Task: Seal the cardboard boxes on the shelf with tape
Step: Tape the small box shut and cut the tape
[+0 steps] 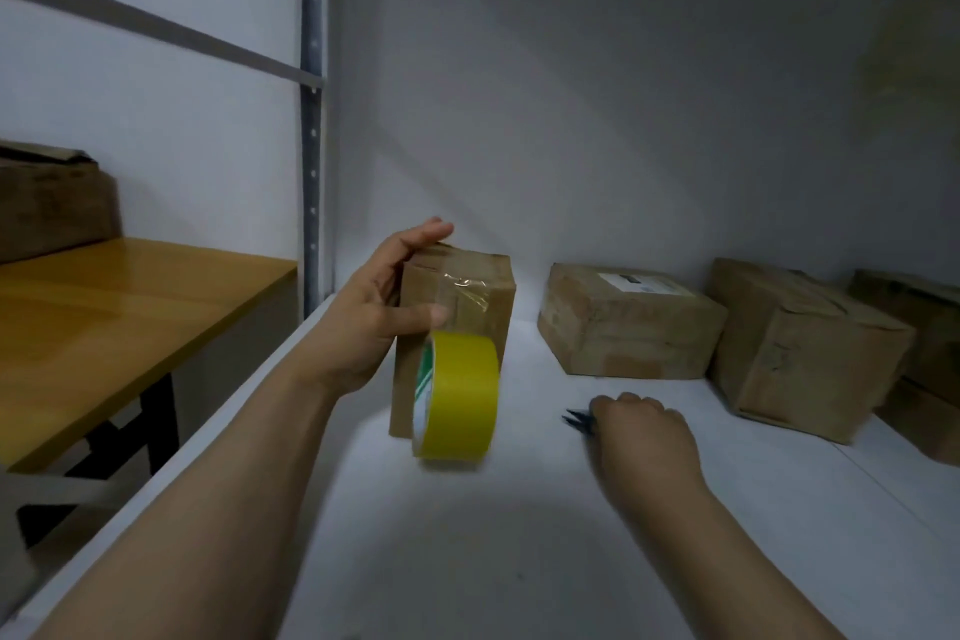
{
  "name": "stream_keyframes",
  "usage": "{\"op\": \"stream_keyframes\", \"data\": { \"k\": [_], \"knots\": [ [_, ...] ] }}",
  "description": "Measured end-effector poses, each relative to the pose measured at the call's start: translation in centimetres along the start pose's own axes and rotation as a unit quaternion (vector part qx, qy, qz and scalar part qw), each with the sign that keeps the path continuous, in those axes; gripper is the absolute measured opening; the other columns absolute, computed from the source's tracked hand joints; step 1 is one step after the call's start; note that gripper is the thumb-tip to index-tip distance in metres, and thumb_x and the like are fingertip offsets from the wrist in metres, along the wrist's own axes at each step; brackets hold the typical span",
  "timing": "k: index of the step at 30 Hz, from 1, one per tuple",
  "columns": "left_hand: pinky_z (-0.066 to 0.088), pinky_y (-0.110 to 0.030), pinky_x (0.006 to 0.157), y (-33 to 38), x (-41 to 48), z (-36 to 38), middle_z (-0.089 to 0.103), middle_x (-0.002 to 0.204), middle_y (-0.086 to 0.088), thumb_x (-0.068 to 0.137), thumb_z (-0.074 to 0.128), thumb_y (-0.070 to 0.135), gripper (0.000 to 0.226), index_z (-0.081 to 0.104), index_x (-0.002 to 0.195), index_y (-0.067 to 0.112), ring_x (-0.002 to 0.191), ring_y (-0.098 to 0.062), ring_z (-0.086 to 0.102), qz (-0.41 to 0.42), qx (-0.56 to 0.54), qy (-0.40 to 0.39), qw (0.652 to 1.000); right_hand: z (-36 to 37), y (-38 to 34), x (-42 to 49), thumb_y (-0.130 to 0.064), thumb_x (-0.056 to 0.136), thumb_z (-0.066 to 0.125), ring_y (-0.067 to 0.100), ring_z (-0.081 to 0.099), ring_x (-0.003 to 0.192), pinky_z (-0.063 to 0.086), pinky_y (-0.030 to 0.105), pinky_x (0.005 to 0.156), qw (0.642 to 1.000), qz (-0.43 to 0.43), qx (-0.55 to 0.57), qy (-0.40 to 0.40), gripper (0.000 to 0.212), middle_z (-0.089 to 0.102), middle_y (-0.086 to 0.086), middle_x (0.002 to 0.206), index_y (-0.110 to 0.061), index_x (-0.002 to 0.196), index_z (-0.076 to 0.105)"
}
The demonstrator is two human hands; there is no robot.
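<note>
Yellow tape roll (460,395), frame centre, sits against the front of the upright cardboard box (467,296). Your left grip (363,322) clasps that box, fingers over its top and thumb across its face. Your right grip (644,437), lower right of centre, closes on a dark pointed tool (576,418), probably scissors, resting on the white shelf (519,535).

Progress: early, by appearance. The held box shows only crinkled clear film at its top edge. The flat box (628,322) and the tilted box (800,353) to the right carry no yellow tape and seemingly remain to be done.

Writing: the roll's inner rim bears green-and-white print, and the flat box carries a white label (644,283). Neither is legible.
</note>
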State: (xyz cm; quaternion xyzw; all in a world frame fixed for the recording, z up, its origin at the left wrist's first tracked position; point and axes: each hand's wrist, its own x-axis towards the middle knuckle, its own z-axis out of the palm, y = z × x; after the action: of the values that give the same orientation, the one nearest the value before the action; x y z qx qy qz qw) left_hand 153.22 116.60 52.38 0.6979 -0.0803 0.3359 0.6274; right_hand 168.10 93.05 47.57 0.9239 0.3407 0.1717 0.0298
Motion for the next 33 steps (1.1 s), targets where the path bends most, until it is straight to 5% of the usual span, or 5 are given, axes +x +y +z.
{"op": "stream_keyframes", "data": {
  "k": [7, 13, 21, 29, 33],
  "knots": [
    [0.053, -0.027, 0.091, 0.7, -0.7, 0.8, 0.056, 0.132, 0.006, 0.069, 0.064, -0.002, 0.077, 0.052, 0.138, 0.030, 0.121, -0.011, 0.057, 0.016, 0.031, 0.082, 0.996, -9.6, -4.4, 0.4, -0.023, 0.104, 0.041, 0.003, 0.046, 0.070, 0.033, 0.015, 0.057, 0.861, -0.110, 0.420, 0.263, 0.012, 0.046, -0.009, 0.083, -0.022, 0.093, 0.043],
    [0.044, -0.032, 0.077, 1.7, -1.5, 0.3, 0.053, 0.093, 0.002, 0.073, 0.065, 0.043, 0.026, 0.056, 0.094, 0.031, 0.083, -0.013, 0.050, 0.052, 0.154, 0.253, 0.954, -11.7, -7.5, 5.5, -0.058, 0.090, 0.059, 0.011, 0.054, 0.093, 0.042, 0.031, 0.073, 0.914, -0.163, 0.340, 0.147, 0.035, 0.052, -0.008, 0.104, -0.027, 0.105, 0.057],
    [0.057, -0.042, 0.072, 4.4, -2.6, 3.3, 0.066, 0.078, 0.009, 0.061, 0.066, 0.074, 0.052, 0.062, 0.086, 0.028, 0.073, -0.010, 0.063, -0.111, 0.315, 0.223, 0.916, -9.6, -6.8, 6.7, -0.071, 0.068, 0.064, 0.006, 0.060, 0.088, 0.052, 0.035, 0.078, 0.893, -0.140, 0.408, 0.132, 0.049, 0.063, -0.014, 0.098, -0.027, 0.092, 0.063],
    [0.054, -0.027, 0.066, 4.6, -2.6, 4.1, 0.072, 0.078, -0.001, 0.075, 0.080, 0.040, 0.044, 0.069, 0.095, 0.003, 0.073, -0.014, 0.069, -0.226, 0.169, 0.096, 0.955, -8.6, -7.7, 7.2, -0.059, 0.072, 0.076, 0.004, 0.056, 0.087, 0.049, 0.033, 0.075, 0.886, -0.137, 0.418, 0.149, 0.036, 0.058, -0.013, 0.097, -0.034, 0.082, 0.051],
    [0.048, -0.026, 0.062, 3.5, -2.3, 3.6, 0.064, 0.084, -0.008, 0.096, 0.063, 0.034, 0.023, 0.063, 0.096, 0.012, 0.074, -0.023, 0.063, -0.341, 0.234, 0.030, 0.910, -8.0, -8.0, 7.1, -0.058, 0.072, 0.077, 0.010, 0.058, 0.093, 0.052, 0.040, 0.085, 0.876, -0.124, 0.439, 0.159, 0.039, 0.060, -0.011, 0.102, -0.029, 0.090, 0.058]
  ]
}}
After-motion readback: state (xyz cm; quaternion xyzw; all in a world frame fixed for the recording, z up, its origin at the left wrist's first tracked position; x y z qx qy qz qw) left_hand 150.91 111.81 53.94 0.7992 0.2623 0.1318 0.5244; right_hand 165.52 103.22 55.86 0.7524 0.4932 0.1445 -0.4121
